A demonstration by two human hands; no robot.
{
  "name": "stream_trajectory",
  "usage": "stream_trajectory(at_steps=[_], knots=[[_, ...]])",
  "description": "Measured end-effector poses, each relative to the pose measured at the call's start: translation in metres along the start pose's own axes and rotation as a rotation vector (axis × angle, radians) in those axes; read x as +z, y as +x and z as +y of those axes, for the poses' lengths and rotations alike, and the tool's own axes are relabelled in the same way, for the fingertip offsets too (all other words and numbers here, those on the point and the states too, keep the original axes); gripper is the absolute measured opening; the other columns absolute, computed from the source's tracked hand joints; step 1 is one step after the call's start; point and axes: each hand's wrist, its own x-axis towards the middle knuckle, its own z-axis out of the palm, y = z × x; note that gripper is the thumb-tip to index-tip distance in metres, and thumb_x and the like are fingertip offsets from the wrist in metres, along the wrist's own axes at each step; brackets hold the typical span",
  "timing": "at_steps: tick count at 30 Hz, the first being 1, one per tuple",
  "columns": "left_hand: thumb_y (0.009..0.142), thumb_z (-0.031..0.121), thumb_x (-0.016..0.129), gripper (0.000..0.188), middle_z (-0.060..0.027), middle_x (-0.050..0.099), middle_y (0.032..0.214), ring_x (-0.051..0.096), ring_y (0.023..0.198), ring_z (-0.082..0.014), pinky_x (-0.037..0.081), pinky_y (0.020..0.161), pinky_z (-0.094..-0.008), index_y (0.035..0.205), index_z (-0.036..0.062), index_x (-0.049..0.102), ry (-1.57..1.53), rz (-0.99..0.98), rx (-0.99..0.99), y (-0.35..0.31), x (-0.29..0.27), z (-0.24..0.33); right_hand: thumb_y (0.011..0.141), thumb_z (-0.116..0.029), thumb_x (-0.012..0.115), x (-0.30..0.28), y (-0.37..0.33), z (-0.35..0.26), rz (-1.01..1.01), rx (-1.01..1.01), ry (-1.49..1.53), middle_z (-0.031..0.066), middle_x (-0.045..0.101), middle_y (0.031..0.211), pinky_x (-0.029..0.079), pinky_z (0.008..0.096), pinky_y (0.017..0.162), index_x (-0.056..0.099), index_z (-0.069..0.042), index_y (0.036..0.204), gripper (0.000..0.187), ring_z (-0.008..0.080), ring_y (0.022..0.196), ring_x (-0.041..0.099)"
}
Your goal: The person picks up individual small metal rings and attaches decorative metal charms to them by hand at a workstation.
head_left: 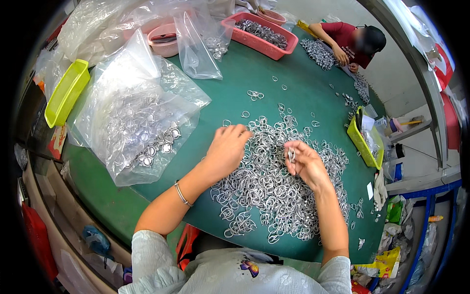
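Note:
A wide heap of silver metal rings (274, 196) is spread over the green table in front of me. Above its right part, my right hand (307, 164) is closed, pinching a small silver ring piece (292, 155) between thumb and fingers. My left hand (227, 147) is over the heap's upper left edge, its fingers curled together; whatever they grip is too small or hidden to make out. On the left, a clear plastic bag (110, 93) lies with many silver ring pieces (164, 142) with round discs in it.
A pink tray (291, 46) of metal parts stands at the back beside a pink bowl (161, 46). Yellow-green baskets (66, 93) sit left and right. At the far right, another person (342, 41) handles more parts. A grey metal post (431, 98) rises beyond the table's right edge.

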Motion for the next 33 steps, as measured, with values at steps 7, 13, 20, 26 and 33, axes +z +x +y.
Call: stream_trajectory(at_steps=[7,13,20,26,33], knots=[[0.077,0.009,0.065,0.028,-0.0064,0.058,0.101,0.052,0.107,-0.0240,0.030,0.102,-0.0507,0.104,0.0069,0.059,0.044,-0.229,-0.018,-0.004,0.010,-0.005,0.087,-0.013,0.056,0.013,0.037,0.011,-0.031,-0.151,-0.154,0.0024,0.052,0.084,0.040,0.0266,0.058,0.061,-0.003,0.103,0.021,0.0138,0.068,0.049],[0.076,0.010,0.065,0.016,-0.0064,0.057,0.091,0.054,0.099,-0.0245,0.030,0.102,-0.0508,0.091,0.0060,0.062,0.045,-0.159,-0.017,-0.007,0.014,-0.006,0.077,-0.007,0.067,0.027,0.037,0.024,0.177,-0.575,-1.299,0.0091,0.047,0.078,0.043,0.0367,0.062,0.062,-0.006,0.091,0.015,0.0256,0.068,0.052],[0.079,0.006,0.061,0.016,-0.0071,0.056,0.096,0.053,0.101,-0.0253,0.025,0.105,-0.0533,0.095,0.0059,0.061,0.103,-0.373,-0.111,0.000,0.007,-0.003,0.080,-0.001,0.061,-0.010,0.031,0.017,0.326,-0.575,-1.173,0.0105,0.051,0.078,0.044,0.0350,0.060,0.058,-0.001,0.087,0.007,0.0242,0.067,0.054],[0.079,-0.002,0.053,0.030,-0.0091,0.053,0.115,0.051,0.111,-0.0239,0.023,0.107,-0.0547,0.107,0.0070,0.060,-0.109,-0.137,0.206,-0.003,0.020,0.007,0.079,-0.007,0.062,0.022,0.027,0.014,0.207,-0.757,-1.393,0.0093,0.052,0.077,0.046,0.0371,0.059,0.062,-0.007,0.102,0.023,0.0266,0.068,0.056],[0.077,-0.001,0.053,0.018,-0.0057,0.060,0.091,0.055,0.097,-0.0224,0.021,0.105,-0.0600,0.088,0.0059,0.065,0.100,-0.279,0.032,-0.002,0.008,0.001,0.078,-0.010,0.065,-0.006,0.023,0.006,0.357,-0.609,-1.219,0.0106,0.056,0.075,0.044,0.0364,0.058,0.062,-0.003,0.084,0.010,0.0249,0.061,0.054]])
